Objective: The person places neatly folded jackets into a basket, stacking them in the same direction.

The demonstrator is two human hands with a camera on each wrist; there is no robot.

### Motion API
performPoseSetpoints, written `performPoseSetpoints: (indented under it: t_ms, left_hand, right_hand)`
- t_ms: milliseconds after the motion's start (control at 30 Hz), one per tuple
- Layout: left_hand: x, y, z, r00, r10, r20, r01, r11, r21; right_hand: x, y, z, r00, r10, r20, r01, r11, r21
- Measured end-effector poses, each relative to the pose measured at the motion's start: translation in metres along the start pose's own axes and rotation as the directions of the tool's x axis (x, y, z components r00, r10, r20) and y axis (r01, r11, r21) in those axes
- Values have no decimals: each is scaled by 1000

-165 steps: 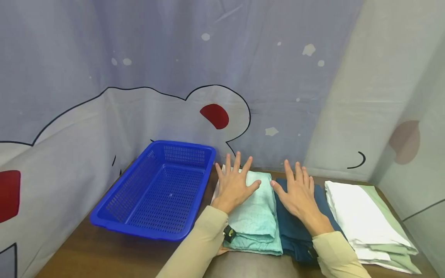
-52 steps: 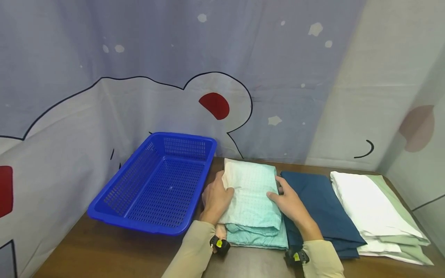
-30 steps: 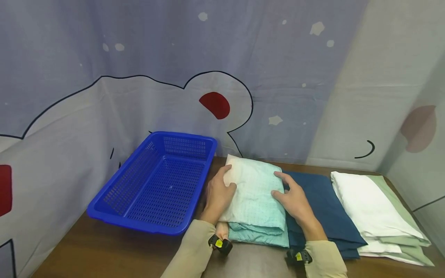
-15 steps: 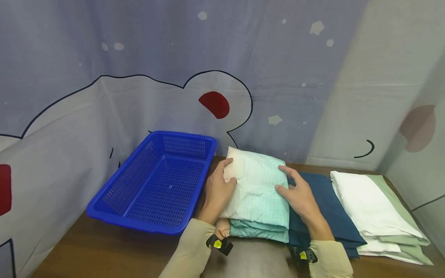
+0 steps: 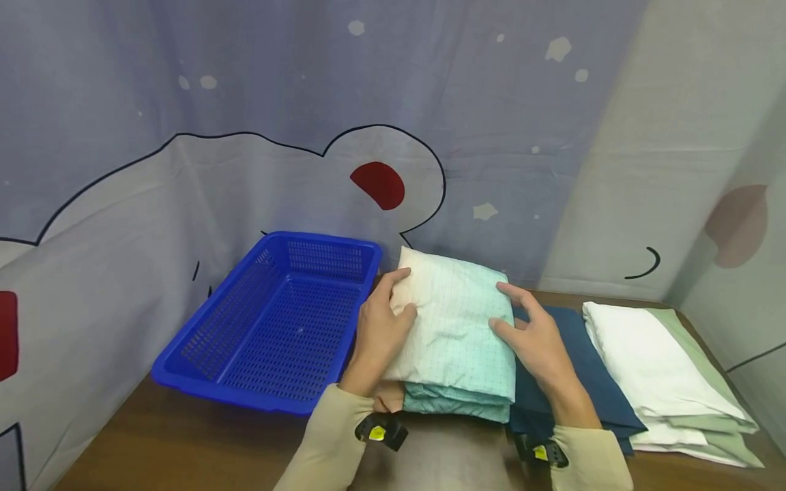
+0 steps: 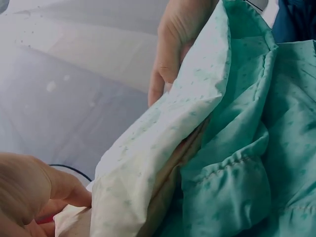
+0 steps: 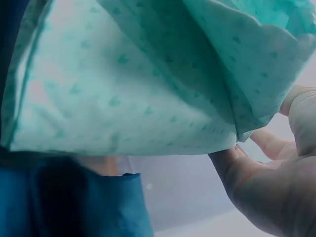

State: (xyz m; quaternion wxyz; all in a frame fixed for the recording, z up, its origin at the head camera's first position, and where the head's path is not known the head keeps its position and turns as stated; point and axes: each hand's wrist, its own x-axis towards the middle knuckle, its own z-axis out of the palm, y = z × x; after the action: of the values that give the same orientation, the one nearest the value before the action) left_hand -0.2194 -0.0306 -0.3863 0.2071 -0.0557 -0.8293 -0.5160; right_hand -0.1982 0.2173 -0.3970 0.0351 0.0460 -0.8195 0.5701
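Both hands hold a folded garment of thin cloth (image 5: 454, 327), which fades from pale peach on its left to mint green and bears small specks. My left hand (image 5: 379, 334) grips its left edge, thumb on top and the other fingers partly hidden behind. At the right edge my right hand (image 5: 540, 344) grips it likewise. The far end is tilted up. In the left wrist view, teal layers (image 6: 237, 177) with stitched seams hang under the paler top fold. From the right wrist, the speckled underside (image 7: 128, 98) shows above the right hand (image 7: 276, 182).
A blue plastic basket (image 5: 233, 402) with slotted walls stands to the left, nothing in it. A folded navy cloth (image 5: 604, 402) lies beside the right hand, and a folded white and sage-green one (image 5: 638, 368) farther right on the brown table (image 5: 184, 443). A patterned curtain (image 5: 276, 191) hangs behind.
The hands first hovered spread above the garments, then took hold of the mint garment's sides. Since then its far end has risen, and both hands have moved up and slightly apart with it.
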Motion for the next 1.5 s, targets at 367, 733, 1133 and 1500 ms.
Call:
performPoseSetpoints:
  t_ms: [367, 733, 1133, 1500]
  left_hand:
    - [5, 19, -25, 1000, 16, -10, -17, 995, -94]
    - [14, 27, -46, 999, 19, 51, -7, 975, -223]
    - [18, 38, -74, 995, -36, 97, 74, 906, -416]
    - [24, 37, -106, 996, -64, 69, 88, 894, -440]
  right_hand:
    - [-5, -25, 2, 999, -49, -18, 50, 997, 62]
    - [-8, -42, 4, 994, -104, -21, 106, 989, 108]
    - [-4, -63, 13, 984, -178, -16, 176, 955, 240]
    - [4, -71, 36, 945, -327, 12, 293, 862, 413]
